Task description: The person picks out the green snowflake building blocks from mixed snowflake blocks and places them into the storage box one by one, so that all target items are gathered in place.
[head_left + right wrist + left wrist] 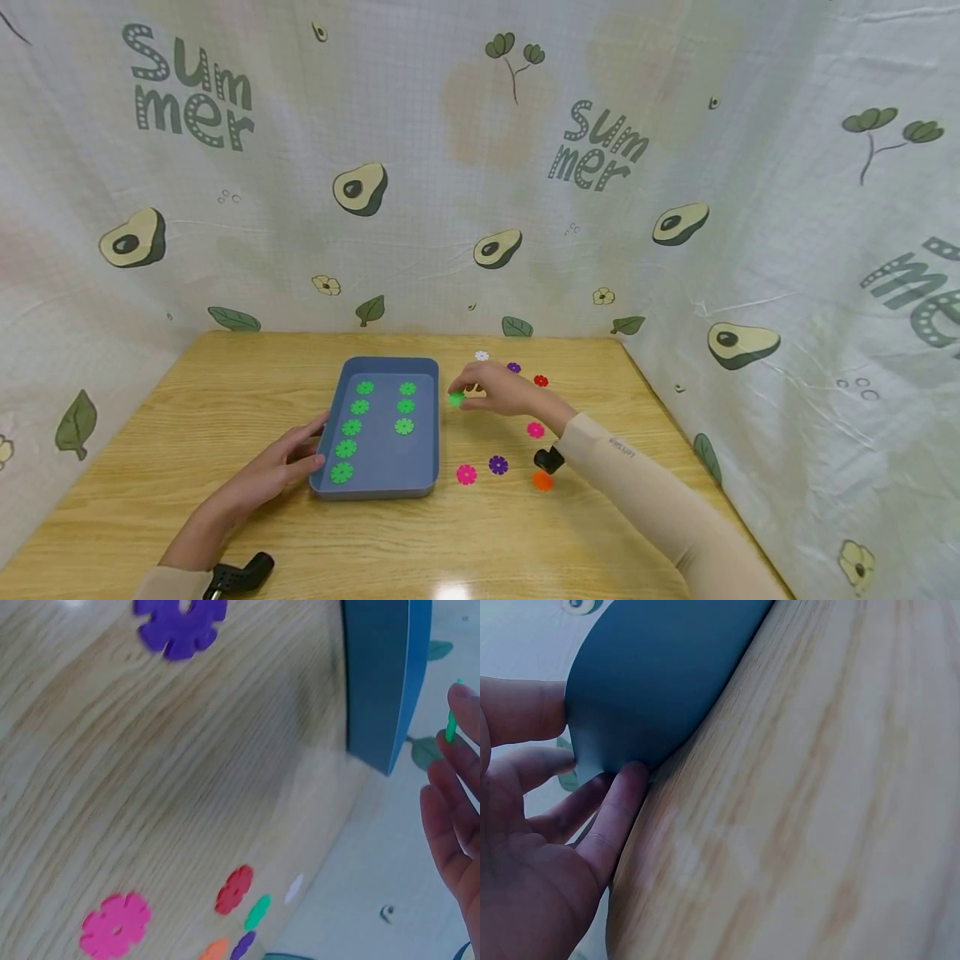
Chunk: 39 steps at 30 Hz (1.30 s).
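My right hand [495,388] pinches a green flower-shaped plastic disc [457,400] between thumb and fingers, just right of the blue-grey tray [375,492]. In the right wrist view the held disc [451,726] is seen edge-on at the fingertips, above table level. My left hand [288,454] touches the tray's left side, thumb at the rim; the left wrist view has its fingers extended against the outer wall [652,682]. Inside the tray, several green discs [346,448] form a left column, and three more [406,406] stand in a right column.
Right of the tray, loose discs lie on the wooden table [255,375]: white [482,356], purple [498,465], red [541,381], pink [467,475] and orange [543,481]. Another green disc [257,912] shows in the right wrist view. A printed cloth [420,275] hangs behind.
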### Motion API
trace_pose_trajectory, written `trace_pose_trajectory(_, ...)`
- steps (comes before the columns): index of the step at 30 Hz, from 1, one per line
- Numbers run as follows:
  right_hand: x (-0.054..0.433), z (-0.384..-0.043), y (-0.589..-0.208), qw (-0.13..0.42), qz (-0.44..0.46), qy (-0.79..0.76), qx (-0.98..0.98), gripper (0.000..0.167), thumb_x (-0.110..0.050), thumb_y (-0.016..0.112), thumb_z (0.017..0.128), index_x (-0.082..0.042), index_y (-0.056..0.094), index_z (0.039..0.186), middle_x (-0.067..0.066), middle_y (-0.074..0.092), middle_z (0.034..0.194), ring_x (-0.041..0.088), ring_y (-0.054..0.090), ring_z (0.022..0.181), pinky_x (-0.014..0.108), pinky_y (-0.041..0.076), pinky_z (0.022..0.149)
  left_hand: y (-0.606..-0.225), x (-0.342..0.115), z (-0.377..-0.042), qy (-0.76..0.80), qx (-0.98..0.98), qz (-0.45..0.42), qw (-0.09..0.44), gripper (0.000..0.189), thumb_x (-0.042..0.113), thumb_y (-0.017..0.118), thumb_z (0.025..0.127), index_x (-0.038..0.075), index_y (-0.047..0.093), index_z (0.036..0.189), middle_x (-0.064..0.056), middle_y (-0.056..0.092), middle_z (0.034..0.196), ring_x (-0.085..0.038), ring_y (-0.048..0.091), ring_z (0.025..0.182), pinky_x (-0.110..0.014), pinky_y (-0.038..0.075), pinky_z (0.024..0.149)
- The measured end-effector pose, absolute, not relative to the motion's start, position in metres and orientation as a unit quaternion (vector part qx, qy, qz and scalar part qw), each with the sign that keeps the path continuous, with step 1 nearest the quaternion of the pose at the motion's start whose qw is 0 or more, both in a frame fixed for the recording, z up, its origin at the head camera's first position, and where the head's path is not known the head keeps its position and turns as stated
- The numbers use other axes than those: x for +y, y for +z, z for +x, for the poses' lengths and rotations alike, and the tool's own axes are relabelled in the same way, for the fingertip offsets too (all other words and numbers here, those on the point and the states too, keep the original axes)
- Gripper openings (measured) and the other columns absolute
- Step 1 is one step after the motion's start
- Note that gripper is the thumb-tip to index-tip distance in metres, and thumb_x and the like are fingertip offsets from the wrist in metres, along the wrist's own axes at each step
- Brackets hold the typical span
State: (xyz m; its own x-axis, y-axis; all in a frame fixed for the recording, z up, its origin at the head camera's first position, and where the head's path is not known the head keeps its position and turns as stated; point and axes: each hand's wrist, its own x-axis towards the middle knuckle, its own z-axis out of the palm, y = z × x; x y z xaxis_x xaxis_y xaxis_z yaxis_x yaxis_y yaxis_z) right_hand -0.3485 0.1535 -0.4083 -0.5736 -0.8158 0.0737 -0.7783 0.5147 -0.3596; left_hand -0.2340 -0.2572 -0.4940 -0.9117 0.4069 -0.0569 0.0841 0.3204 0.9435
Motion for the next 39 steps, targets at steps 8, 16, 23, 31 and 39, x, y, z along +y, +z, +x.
trace_pose_trajectory(8, 0.130, -0.336, -0.406, 0.049, -0.498, -0.174, 0.848, 0.028, -0.012, 0.078, 0.098, -0.004, 0.077, 0.125, 0.007, 0.074, 0.116, 0.031, 0.069, 0.105, 0.043, 0.058, 0.092, -0.494, -0.257, -0.233, 0.560, 0.802, 0.152, 0.142, 0.077, 0.022, 0.061, 0.109, 0.016, 0.017, 0.172, -0.029, 0.016, 0.172, -0.053, 0.041, 0.146, -0.017, 0.045, 0.096)
trace_pose_trajectory(16, 0.106, -0.328, -0.418, 0.042, -0.521, -0.161, 0.837, 0.027, -0.016, 0.080, 0.098, -0.007, 0.078, 0.123, 0.004, 0.075, 0.115, 0.025, 0.069, 0.106, 0.031, 0.054, 0.094, -0.494, -0.258, -0.234, 0.557, 0.805, 0.151, 0.138, 0.078, 0.022, 0.062, 0.109, 0.014, 0.017, 0.172, -0.030, 0.018, 0.171, -0.053, 0.041, 0.146, -0.018, 0.045, 0.097)
trace_pose_trajectory(23, 0.094, -0.327, -0.430, 0.051, -0.530, -0.149, 0.833, 0.028, -0.017, 0.081, 0.097, -0.008, 0.079, 0.123, 0.003, 0.076, 0.116, 0.017, 0.071, 0.109, 0.022, 0.051, 0.097, -0.496, -0.258, -0.234, 0.559, 0.803, 0.157, 0.135, 0.076, 0.020, 0.061, 0.109, 0.016, 0.018, 0.172, -0.028, 0.020, 0.171, -0.050, 0.043, 0.144, -0.019, 0.046, 0.097)
trace_pose_trajectory(31, 0.082, -0.324, -0.433, 0.086, -0.521, -0.144, 0.837, 0.027, -0.022, 0.077, 0.100, -0.011, 0.078, 0.125, -0.001, 0.074, 0.118, 0.018, 0.069, 0.110, 0.019, 0.051, 0.096, -0.495, -0.258, -0.234, 0.556, 0.805, 0.151, 0.139, 0.077, 0.022, 0.062, 0.109, 0.019, 0.018, 0.172, -0.027, 0.021, 0.171, -0.049, 0.043, 0.144, -0.022, 0.046, 0.098)
trace_pose_trajectory(39, 0.073, -0.323, -0.440, 0.097, -0.525, -0.131, 0.835, 0.027, -0.024, 0.078, 0.100, -0.013, 0.079, 0.125, -0.002, 0.074, 0.117, 0.014, 0.067, 0.107, 0.022, 0.053, 0.095, -0.495, -0.258, -0.234, 0.553, 0.807, 0.152, 0.140, 0.077, 0.022, 0.062, 0.109, 0.018, 0.017, 0.172, -0.027, 0.021, 0.170, -0.051, 0.042, 0.145, -0.021, 0.046, 0.098)
